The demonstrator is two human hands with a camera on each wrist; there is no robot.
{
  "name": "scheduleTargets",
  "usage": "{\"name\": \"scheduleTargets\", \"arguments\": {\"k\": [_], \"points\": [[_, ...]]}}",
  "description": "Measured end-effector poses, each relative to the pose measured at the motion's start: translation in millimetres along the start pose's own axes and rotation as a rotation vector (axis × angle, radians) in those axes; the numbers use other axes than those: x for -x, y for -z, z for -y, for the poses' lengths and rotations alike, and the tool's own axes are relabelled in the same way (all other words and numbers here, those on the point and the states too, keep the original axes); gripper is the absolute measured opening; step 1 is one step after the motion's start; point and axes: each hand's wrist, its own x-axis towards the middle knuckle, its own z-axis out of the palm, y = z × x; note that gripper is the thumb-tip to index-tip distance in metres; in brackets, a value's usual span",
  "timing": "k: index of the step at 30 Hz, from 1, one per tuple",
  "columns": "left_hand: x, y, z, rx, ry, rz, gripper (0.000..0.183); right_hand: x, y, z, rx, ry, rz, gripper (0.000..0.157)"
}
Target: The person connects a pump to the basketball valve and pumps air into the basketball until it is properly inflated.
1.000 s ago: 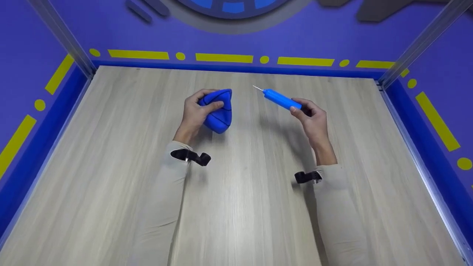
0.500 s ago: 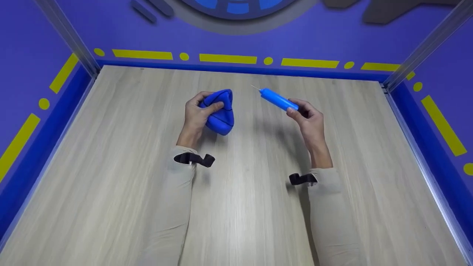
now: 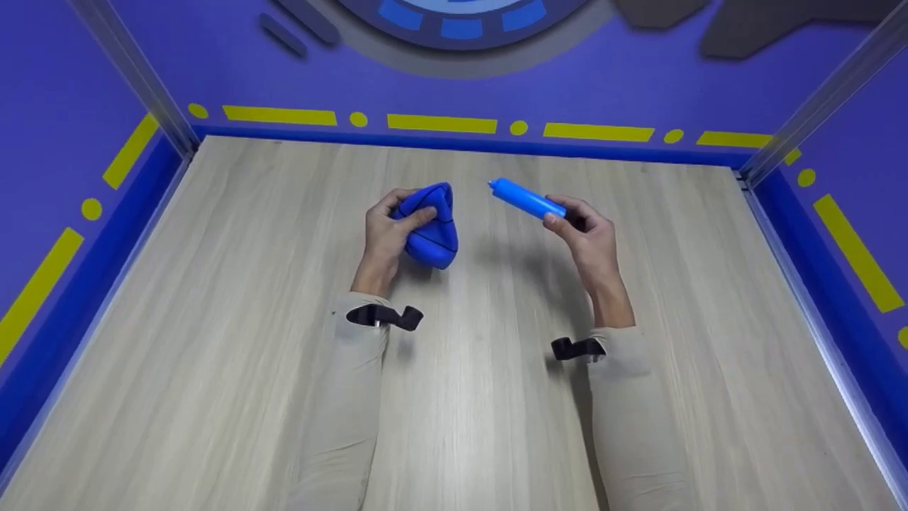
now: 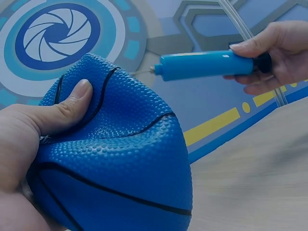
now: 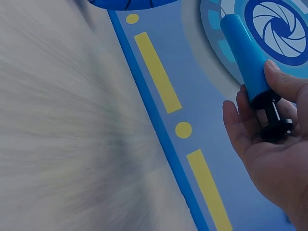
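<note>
A limp, dented blue basketball [image 3: 434, 240] with black seam lines is gripped by my left hand [image 3: 384, 233], thumb pressed on its near face. My right hand [image 3: 594, 238] holds a small blue hand pump [image 3: 526, 199] by its rear end, the barrel pointing left toward the ball. From the pump's tip juts a thin needle [image 4: 142, 72]; in the head view a gap separates it from the ball. The right wrist view shows the black plunger handle [image 5: 276, 127] near the palm, partly pulled out. Both things are held above the table.
The wood-grain table [image 3: 468, 397] lies beneath both hands. Blue-purple panels [image 3: 397, 92] with yellow dashes wall it at the back and sides, with metal posts at the corners. A black wrist mount [image 3: 386, 316] sits on each sleeve.
The two hands have come closer together, the pump moving left toward the ball. Both grips are unchanged. The head view has shifted slightly.
</note>
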Motion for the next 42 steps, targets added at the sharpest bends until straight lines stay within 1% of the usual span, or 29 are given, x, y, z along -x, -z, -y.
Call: {"name": "scheduleTargets", "arguments": {"k": [3,5,14,18,23,26,30,38,42], "points": [[2.2,0.6,2.7,0.006,0.000,-0.024,0.026,2,-2.6,2,-0.003,-0.007,0.016,0.035],[2.3,0.7,2.7,0.003,-0.008,-0.028,0.026,3,-4.6,4,-0.011,-0.007,0.023,0.035],[0.4,-1.3,4.5,-0.015,-0.015,0.011,0.029,1,-5.0,10,0.021,0.022,0.047,0.035],[2.2,1.0,6.7,-0.019,-0.006,0.021,0.028,1,-4.9,13,0.036,0.017,0.081,0.036],[3.1,5.3,8.4,-0.004,-0.002,0.022,0.026,2,-6.2,17,0.079,0.001,0.113,0.035],[2.5,6.3,8.4,-0.005,-0.012,0.038,0.028,3,-5.9,18,0.096,-0.003,0.123,0.034],[2.5,6.9,8.4,-0.011,-0.023,0.066,0.030,4,-4.5,18,0.089,0.003,0.137,0.033],[4.5,7.2,10.7,0.006,-0.046,0.117,0.024,5,-3.8,17,0.101,0.035,0.158,0.032],[5.8,6.3,9.1,-0.015,-0.068,0.151,0.029,5,-3.1,20,0.109,0.040,0.168,0.032]]}}
